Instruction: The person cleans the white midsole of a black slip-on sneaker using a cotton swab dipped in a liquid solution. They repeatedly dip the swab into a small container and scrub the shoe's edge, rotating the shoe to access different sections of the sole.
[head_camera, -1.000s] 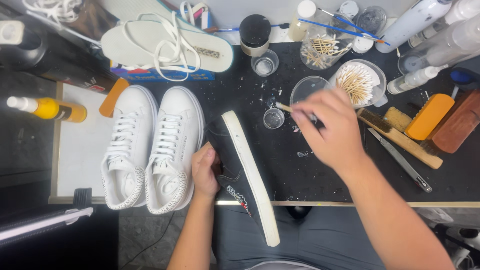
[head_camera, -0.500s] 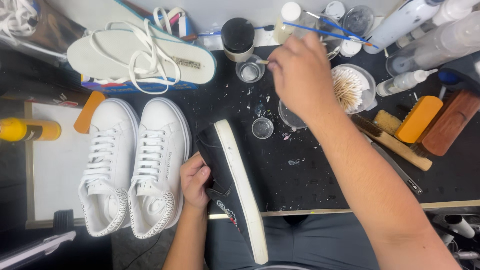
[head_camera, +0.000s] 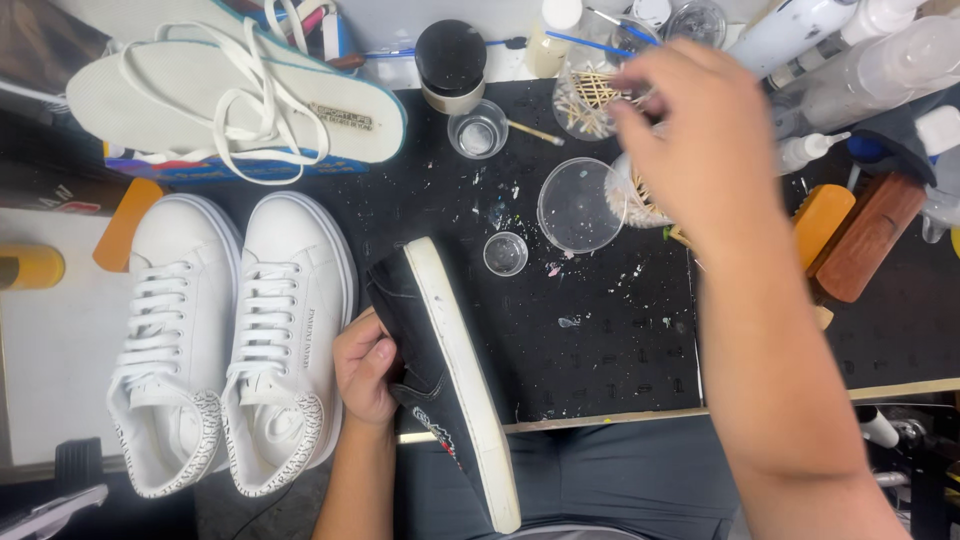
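Note:
My left hand (head_camera: 368, 370) grips a black slip-on shoe (head_camera: 415, 335) by its upper, and the shoe lies on its side at the table's front edge with its white sole (head_camera: 455, 380) facing right. My right hand (head_camera: 700, 140), blurred, hovers palm down over a tub of cotton swabs (head_camera: 640, 205) and a cup of wooden sticks (head_camera: 590, 100). Whether its fingers pinch anything is hidden. A thin stick (head_camera: 532, 132) lies beside a small glass cup (head_camera: 478, 130). An empty clear cup (head_camera: 580, 205) and a tiny cup (head_camera: 505, 253) stand between the shoe and my right hand.
A pair of white sneakers (head_camera: 230, 370) sits left of the shoe. Behind them lie white insoles with laces (head_camera: 240, 100). A black-lidded jar (head_camera: 450, 60), spray bottles (head_camera: 800, 30), an orange brush (head_camera: 822, 225) and a brown brush (head_camera: 865, 240) crowd the back and right of the black mat (head_camera: 600, 330).
My right hand has moved right from the small glass cup to above the swabs and sticks, and the stick it held a second ago lies by the cup. My left hand keeps the shoe.

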